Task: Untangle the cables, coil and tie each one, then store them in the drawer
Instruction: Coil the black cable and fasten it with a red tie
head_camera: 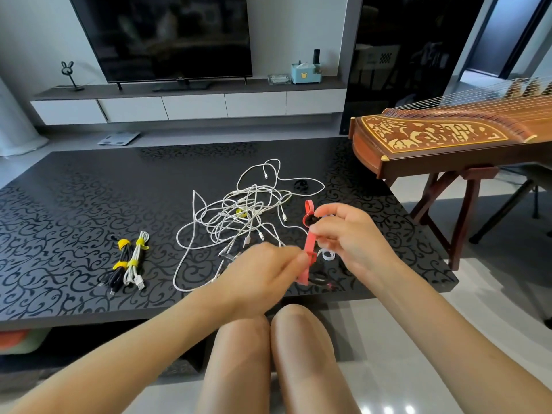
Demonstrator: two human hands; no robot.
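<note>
A tangle of white cables [239, 213] lies in the middle of the dark patterned table [74, 204]. Two coiled cables, one black [119, 270] and one white [136, 264], lie side by side at the left, each bound with yellow ties. My left hand [263, 270] pinches the lower end of a red strap tie [309, 245]. My right hand [349, 234] grips the upper part of the red tie together with a small black coil. A yellow tie [241, 213] sits inside the tangle, and a black tie [300, 186] lies behind it.
A wooden zither [448, 138] on a stand is at the table's right. A TV [167, 37] stands on a low unit with white drawers [194, 107] behind the table. A scale [119, 138] lies on the floor. My knees are below the table's front edge.
</note>
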